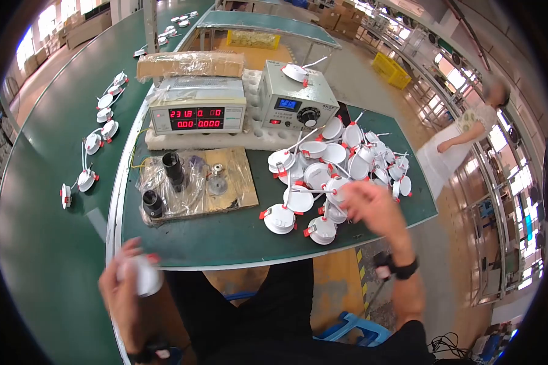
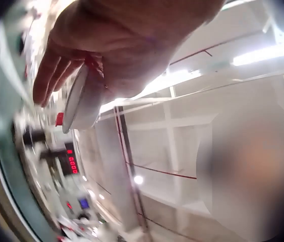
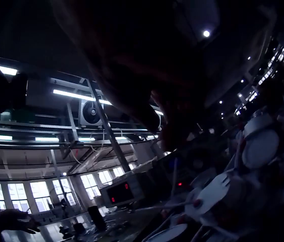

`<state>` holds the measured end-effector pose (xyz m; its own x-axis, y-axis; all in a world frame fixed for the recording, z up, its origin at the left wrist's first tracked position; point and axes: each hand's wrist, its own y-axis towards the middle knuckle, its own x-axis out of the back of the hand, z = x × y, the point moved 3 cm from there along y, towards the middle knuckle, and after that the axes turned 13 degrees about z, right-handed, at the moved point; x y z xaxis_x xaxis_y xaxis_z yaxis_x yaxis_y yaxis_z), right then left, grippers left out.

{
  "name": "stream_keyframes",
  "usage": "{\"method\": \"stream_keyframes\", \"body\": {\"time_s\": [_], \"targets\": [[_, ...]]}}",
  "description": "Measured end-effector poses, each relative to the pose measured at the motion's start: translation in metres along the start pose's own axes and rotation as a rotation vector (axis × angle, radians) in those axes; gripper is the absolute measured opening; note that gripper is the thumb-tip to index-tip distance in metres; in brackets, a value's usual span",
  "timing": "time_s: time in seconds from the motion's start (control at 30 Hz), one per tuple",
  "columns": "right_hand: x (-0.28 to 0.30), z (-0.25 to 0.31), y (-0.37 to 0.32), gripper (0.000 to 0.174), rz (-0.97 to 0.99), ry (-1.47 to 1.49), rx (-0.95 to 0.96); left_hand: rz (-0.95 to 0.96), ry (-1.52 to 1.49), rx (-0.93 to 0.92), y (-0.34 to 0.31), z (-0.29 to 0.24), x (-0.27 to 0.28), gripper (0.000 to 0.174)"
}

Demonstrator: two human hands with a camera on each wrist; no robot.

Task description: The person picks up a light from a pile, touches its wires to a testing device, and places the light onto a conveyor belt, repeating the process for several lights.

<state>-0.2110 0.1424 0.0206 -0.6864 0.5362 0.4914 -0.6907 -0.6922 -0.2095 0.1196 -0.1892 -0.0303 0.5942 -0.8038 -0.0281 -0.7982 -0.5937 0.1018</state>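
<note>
In the head view the left hand (image 1: 123, 292) grips a round white lamp (image 1: 147, 277) with red clips, off the front left corner of the bench. The left wrist view shows this lamp (image 2: 84, 98) edge-on between thumb and fingers. The right hand (image 1: 374, 207) hovers at the front right of a pile of white lamps (image 1: 318, 175), fingers slightly bent; whether it touches one cannot be told. In the dark right wrist view the right hand (image 3: 147, 85) is a shadow above lamps (image 3: 260, 148).
A board (image 1: 240, 182) with black sockets (image 1: 173, 170) lies left of the pile. Behind stand a meter (image 1: 198, 115) with red digits and a grey box (image 1: 298, 97) with a dial. More lamps (image 1: 93, 143) line a green belt (image 1: 49, 243) at left. A person (image 1: 463, 134) stands at right.
</note>
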Motion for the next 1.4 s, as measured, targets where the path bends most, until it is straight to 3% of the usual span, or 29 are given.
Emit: {"method": "stream_keyframes", "body": {"time_s": [0.07,0.2,0.27,0.4,0.47,0.57,0.63,0.7,0.77,0.83,0.87,0.9,1.0,1.03,1.17,1.2,1.3,1.4], "targets": [[0.065,-0.01,0.017,0.028,-0.162,-0.119,0.038,-0.274,0.271,-0.018,-0.034,0.006,0.079,0.032],[0.129,-0.038,0.11,0.042,-0.43,-0.639,0.208,-0.429,0.56,0.406,-0.135,0.059,0.269,0.038],[0.128,-0.054,0.161,0.049,-0.42,-0.845,0.083,-0.645,0.915,0.339,-0.161,0.032,0.24,0.028],[0.116,-0.058,0.209,0.052,-0.226,-0.93,-0.28,-0.825,1.229,0.501,-0.241,0.07,0.317,0.038],[0.117,-0.065,0.215,0.046,-0.304,-0.875,-0.246,-0.844,1.417,0.631,-0.262,0.087,0.353,0.043],[0.127,-0.066,0.212,0.042,-0.4,-0.726,-0.198,-0.714,2.134,1.021,-0.248,0.09,0.389,0.046],[0.143,-0.053,0.197,0.04,-0.481,-0.689,-0.138,-0.834,1.768,0.546,-0.204,0.063,0.372,0.046],[0.146,-0.024,0.185,0.036,-0.562,-0.68,-0.054,-0.599,1.297,0.451,-0.146,0.027,0.325,0.048],[0.136,0.007,0.174,0.032,-0.647,-0.688,0.048,-0.402,1.168,0.446,-0.089,0.005,0.287,0.048],[0.118,0.016,0.19,0.028,-0.676,-0.831,0.279,-0.215,1.154,0.417,-0.038,-0.009,0.245,0.05],[0.107,0.02,0.194,0.026,-0.694,-0.899,0.394,-0.165,1.172,0.421,-0.017,-0.007,0.236,0.053],[0.092,0.029,0.198,0.028,-0.564,-0.951,0.415,-0.118,1.188,0.424,0.001,-0.003,0.229,0.056],[0.068,0.027,0.214,0.038,-0.466,-0.985,0.644,-0.146,1.159,0.402,0.041,0.015,0.217,0.062],[0.073,0.022,0.22,0.045,-0.405,-0.906,0.539,-0.101,1.143,0.331,0.05,0.026,0.221,0.064],[0.111,-0.003,0.21,0.043,-0.346,-0.782,0.499,0.055,1.115,0.178,0.084,0.038,0.219,0.077],[0.101,0.02,0.192,0.043,-0.296,-0.752,0.409,0.062,1.109,0.098,0.085,0.043,0.225,0.081],[0.101,0.027,0.154,0.035,-0.243,-0.565,0.305,-0.039,1.111,0.262,0.091,0.05,0.233,0.088],[0.061,0.059,0.095,0.034,-0.195,-0.626,0.295,-0.231,1.098,0.372,0.106,0.051,0.23,0.088]]}}
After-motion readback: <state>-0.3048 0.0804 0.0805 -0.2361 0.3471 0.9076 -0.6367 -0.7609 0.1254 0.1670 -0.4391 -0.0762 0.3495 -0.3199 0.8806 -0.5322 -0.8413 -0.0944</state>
